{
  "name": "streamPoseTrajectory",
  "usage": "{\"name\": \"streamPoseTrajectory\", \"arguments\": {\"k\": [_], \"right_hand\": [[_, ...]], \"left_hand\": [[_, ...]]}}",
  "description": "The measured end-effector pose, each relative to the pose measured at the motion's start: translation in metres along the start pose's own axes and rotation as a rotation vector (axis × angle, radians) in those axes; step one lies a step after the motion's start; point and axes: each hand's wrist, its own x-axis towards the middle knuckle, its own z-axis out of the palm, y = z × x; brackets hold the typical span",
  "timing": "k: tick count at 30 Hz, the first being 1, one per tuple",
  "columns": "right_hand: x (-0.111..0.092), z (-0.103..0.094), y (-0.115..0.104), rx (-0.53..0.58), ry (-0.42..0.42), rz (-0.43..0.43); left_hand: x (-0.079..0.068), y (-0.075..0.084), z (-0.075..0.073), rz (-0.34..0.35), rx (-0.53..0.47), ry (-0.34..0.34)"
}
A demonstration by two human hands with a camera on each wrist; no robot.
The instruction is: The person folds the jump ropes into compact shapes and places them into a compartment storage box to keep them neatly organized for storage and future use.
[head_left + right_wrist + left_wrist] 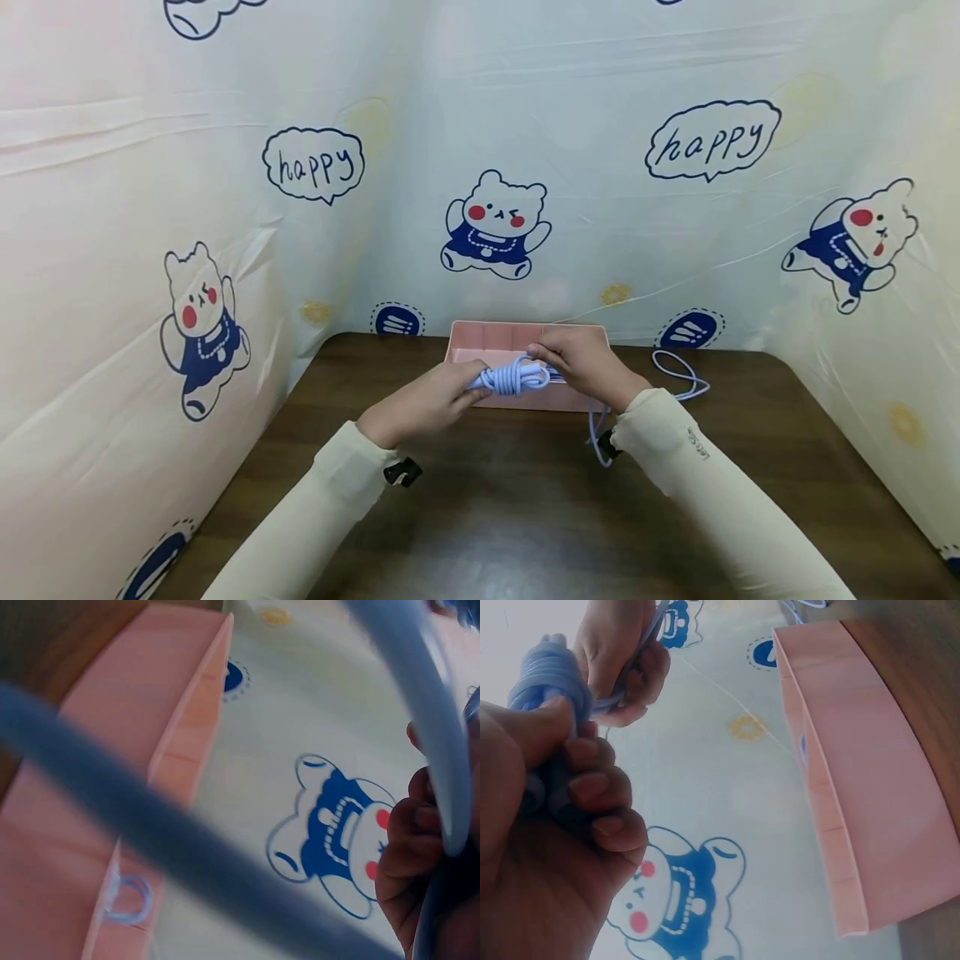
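Observation:
A light-blue cable [510, 379] is wound into a compact bundle, with several turns wrapped round its middle. My left hand [431, 406] grips one end of this bundle, the thumb pressing on the coils [549, 675] in the left wrist view. To the right of it, my right hand [588, 364] pinches the cable's loose length close to the bundle. That strand [431, 697] passes through the curled fingers in the right wrist view, and a blurred stretch crosses the foreground. Below and behind both hands stands a pink divided box [536, 398].
Loose cable loops [678, 375] lie on the dark wooden table [495, 508] right of the box. A pale coiled ring [129, 898] shows inside the box. Printed cloth [600, 250] hangs behind the table and along both sides.

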Motion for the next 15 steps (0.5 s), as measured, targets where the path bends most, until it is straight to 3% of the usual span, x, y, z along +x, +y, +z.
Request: {"name": "streamPoseTrajectory", "arguments": {"k": [7,11,15], "right_hand": [[-0.004,0.017,-0.005,0.124,-0.092,0.083],[-0.004,0.024,-0.008,0.172,-0.13,0.067],[-0.003,0.033,-0.013,0.152,-0.165,0.04]], "left_hand": [[0.0,-0.017,0.004,-0.078,-0.073,0.082],[0.002,-0.025,0.007,-0.104,-0.11,0.136],[0.003,-0.031,0.01,-0.112,-0.132,0.178]]}}
